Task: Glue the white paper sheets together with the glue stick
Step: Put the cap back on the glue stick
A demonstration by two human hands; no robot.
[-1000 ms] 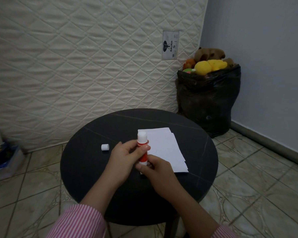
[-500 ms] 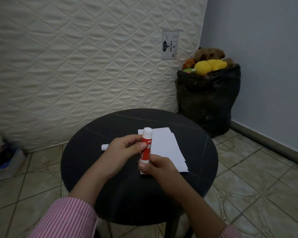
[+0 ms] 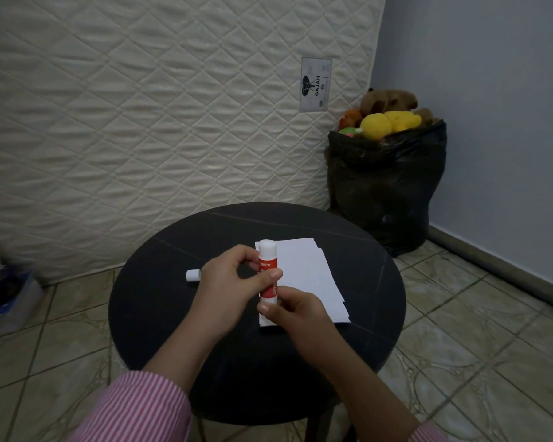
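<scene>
Both hands [image 3: 227, 282] grip glue stick [image 3: 268, 269] labelled "DIY"; mattress tag [image 3: 315, 85] reads "GAJAH".

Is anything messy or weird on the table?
Not much. The paper sheets are stacked unevenly, their edges stepping out. The white cap lies on its side on the table, left of the glue stick.

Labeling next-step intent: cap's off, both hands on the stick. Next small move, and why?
Probably tip the glue stick down onto the white paper sheets. The cap already lies on the table; left hand grips the barrel, right hand pinches its base.
</scene>
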